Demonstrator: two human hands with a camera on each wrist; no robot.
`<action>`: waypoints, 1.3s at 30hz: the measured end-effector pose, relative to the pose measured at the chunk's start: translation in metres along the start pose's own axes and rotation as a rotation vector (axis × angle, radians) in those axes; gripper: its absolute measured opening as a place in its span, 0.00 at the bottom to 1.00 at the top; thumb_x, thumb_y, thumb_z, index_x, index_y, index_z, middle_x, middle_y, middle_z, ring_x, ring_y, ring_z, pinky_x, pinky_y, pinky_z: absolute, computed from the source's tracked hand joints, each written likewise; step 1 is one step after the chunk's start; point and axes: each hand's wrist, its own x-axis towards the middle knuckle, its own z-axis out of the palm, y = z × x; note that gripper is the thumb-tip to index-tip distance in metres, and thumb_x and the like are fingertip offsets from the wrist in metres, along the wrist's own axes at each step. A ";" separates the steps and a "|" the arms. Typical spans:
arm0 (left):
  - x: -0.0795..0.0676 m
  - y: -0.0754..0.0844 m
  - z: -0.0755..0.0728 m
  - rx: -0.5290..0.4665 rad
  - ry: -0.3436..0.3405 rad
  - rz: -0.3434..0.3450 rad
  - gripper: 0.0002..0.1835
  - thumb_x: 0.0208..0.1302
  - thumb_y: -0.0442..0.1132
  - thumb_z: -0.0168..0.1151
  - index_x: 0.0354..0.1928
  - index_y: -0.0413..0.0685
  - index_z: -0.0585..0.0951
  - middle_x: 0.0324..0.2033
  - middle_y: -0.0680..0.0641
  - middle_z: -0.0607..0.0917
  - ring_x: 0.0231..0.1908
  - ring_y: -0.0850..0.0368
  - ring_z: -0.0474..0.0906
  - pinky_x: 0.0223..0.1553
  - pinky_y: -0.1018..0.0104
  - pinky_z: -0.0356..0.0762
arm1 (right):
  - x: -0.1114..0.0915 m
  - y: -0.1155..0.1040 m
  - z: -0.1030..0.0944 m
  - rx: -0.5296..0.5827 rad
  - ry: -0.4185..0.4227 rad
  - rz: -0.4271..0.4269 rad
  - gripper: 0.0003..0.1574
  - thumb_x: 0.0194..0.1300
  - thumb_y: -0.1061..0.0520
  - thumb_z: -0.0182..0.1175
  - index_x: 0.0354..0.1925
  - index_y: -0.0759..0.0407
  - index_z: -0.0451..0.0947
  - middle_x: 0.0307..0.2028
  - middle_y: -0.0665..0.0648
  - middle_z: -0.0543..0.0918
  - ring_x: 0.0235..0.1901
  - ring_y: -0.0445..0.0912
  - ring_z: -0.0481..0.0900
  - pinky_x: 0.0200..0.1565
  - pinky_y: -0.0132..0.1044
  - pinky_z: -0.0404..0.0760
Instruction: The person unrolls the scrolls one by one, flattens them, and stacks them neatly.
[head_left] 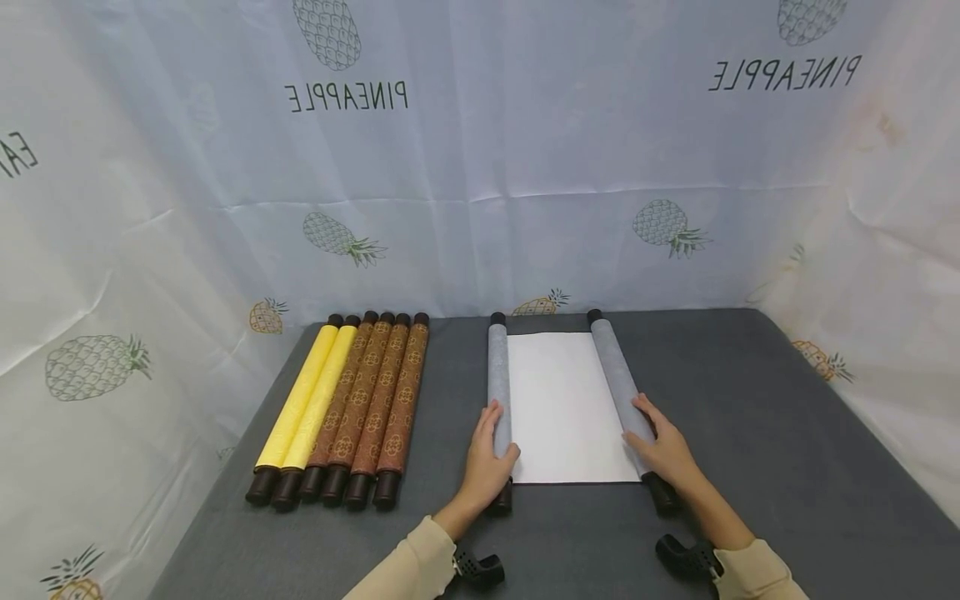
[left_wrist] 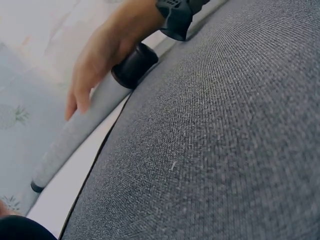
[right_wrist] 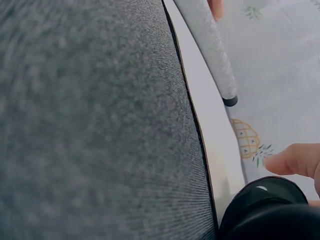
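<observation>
A hanging scroll lies partly unrolled, its white sheet (head_left: 570, 408) stretched between two grey-blue rolls with dark end knobs. My left hand (head_left: 483, 467) grips the near half of the left roll (head_left: 498, 358), thumb on the sheet side and fingers along the outer side. On the right roll (head_left: 611, 354), my right hand (head_left: 666, 450) has its thumb inside and fingers over the outer side. The left wrist view shows the right hand (left_wrist: 92, 65) around its roll beside the black knob (left_wrist: 135, 65). In the right wrist view, the right thumb (right_wrist: 295, 160) appears above a dark knob (right_wrist: 265, 200).
Left of the scroll lie two yellow rolled scrolls (head_left: 300, 392) and several brown patterned ones (head_left: 375, 392), side by side with dark knobs. Dark grey cloth (head_left: 787, 467) covers the table. A pineapple-print curtain (head_left: 480, 150) hangs behind and at both sides.
</observation>
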 end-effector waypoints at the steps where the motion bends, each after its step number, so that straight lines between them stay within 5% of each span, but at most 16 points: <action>1: 0.000 0.000 0.000 0.003 -0.007 0.003 0.34 0.56 0.28 0.57 0.68 0.32 0.63 0.72 0.36 0.61 0.74 0.36 0.50 0.71 0.37 0.51 | 0.000 0.000 0.000 -0.001 0.003 -0.003 0.43 0.63 0.60 0.59 0.71 0.69 0.53 0.74 0.71 0.49 0.73 0.69 0.47 0.70 0.63 0.53; 12: 0.001 0.002 -0.003 0.050 -0.030 0.013 0.39 0.54 0.28 0.63 0.69 0.32 0.60 0.71 0.36 0.60 0.72 0.38 0.57 0.68 0.38 0.59 | -0.001 0.005 -0.001 0.011 0.019 -0.046 0.48 0.57 0.63 0.64 0.69 0.74 0.52 0.73 0.76 0.49 0.72 0.71 0.48 0.69 0.63 0.54; 15: 0.001 0.001 -0.003 0.009 -0.017 0.003 0.37 0.55 0.25 0.59 0.68 0.32 0.61 0.71 0.35 0.60 0.72 0.37 0.56 0.69 0.39 0.57 | -0.002 0.006 -0.002 0.027 0.033 -0.078 0.47 0.57 0.65 0.64 0.69 0.74 0.53 0.72 0.77 0.50 0.71 0.71 0.50 0.73 0.36 0.58; 19: 0.002 -0.002 -0.003 -0.036 0.006 -0.015 0.35 0.55 0.23 0.56 0.68 0.32 0.62 0.71 0.36 0.60 0.72 0.37 0.56 0.69 0.39 0.56 | -0.003 0.007 -0.002 0.054 0.050 -0.101 0.45 0.58 0.66 0.63 0.68 0.75 0.53 0.71 0.79 0.51 0.70 0.72 0.51 0.53 0.03 0.45; 28: 0.000 0.001 -0.004 -0.080 0.048 -0.027 0.34 0.54 0.23 0.54 0.66 0.32 0.63 0.71 0.36 0.60 0.72 0.37 0.56 0.68 0.38 0.55 | -0.003 0.005 -0.007 0.032 0.045 -0.065 0.44 0.59 0.66 0.62 0.69 0.75 0.53 0.70 0.79 0.54 0.69 0.72 0.55 0.46 0.05 0.54; 39: 0.001 0.004 -0.008 -0.072 0.087 -0.034 0.33 0.53 0.21 0.54 0.66 0.33 0.65 0.70 0.35 0.62 0.71 0.35 0.57 0.67 0.37 0.57 | -0.005 0.010 -0.011 0.044 0.104 -0.107 0.41 0.58 0.68 0.60 0.67 0.78 0.56 0.67 0.81 0.58 0.67 0.74 0.58 0.45 0.02 0.50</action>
